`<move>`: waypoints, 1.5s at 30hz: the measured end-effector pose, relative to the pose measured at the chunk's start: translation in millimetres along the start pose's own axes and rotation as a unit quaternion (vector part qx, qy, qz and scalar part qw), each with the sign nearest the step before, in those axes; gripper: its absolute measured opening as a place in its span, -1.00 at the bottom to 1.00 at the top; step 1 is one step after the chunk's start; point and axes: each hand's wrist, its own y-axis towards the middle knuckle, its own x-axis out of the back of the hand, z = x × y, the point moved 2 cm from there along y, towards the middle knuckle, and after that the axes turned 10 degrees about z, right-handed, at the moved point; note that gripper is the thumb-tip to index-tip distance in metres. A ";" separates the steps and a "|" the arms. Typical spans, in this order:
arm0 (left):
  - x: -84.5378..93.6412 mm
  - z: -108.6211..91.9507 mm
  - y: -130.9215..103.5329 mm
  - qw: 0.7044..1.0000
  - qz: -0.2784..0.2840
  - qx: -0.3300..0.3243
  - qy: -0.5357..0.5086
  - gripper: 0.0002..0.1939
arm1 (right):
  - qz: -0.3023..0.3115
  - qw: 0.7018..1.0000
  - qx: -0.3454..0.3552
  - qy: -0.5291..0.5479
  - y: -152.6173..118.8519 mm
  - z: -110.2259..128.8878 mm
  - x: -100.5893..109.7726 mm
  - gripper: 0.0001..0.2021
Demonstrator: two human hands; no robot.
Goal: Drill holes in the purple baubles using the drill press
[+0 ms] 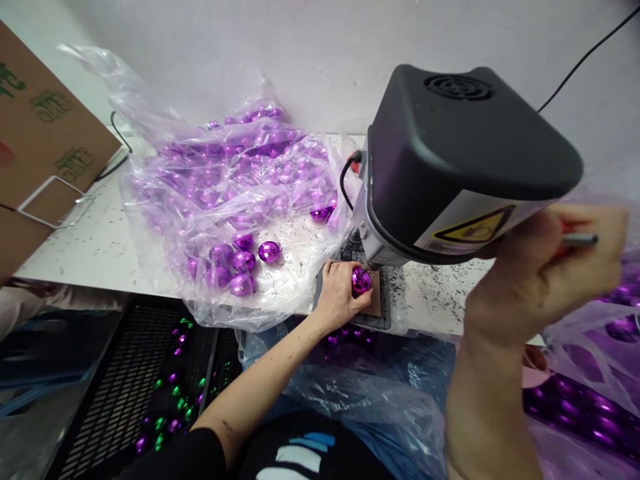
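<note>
At far left, one cardboard box (60, 127) with green printing stands on the counter (100, 230). Below, a black crate (113, 360) contains small purple and green ornaments, more than ten, exact count not possible. Next on the counter is one clear plastic bag (215, 177) of purple balls, too many and too veiled to count; at its near side at least five form a cluster, with one separate ball (270, 252) just to their right. The left arm extends forward from the lower edge; the left hand (337, 293), palm down, grasps one purple ball (361, 280) between fingers and thumb, over the brown pad (375, 301) beneath the single black machine (475, 133). That machine bears one yellow warning triangle (475, 225). The right forearm rises nearly upright; the right hand (545, 273), blurred, is clenched around a metal-tipped rod (583, 238) beside the machine. At far right, further purple balls (590, 407) lie near plastic film, uncountable.
</note>
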 end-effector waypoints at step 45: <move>-2.0 2.8 2.9 1.000 0.006 0.012 -0.013 -0.61 | -0.047 0.999 0.012 0.013 -10.5 -15.9 -3.4 -0.58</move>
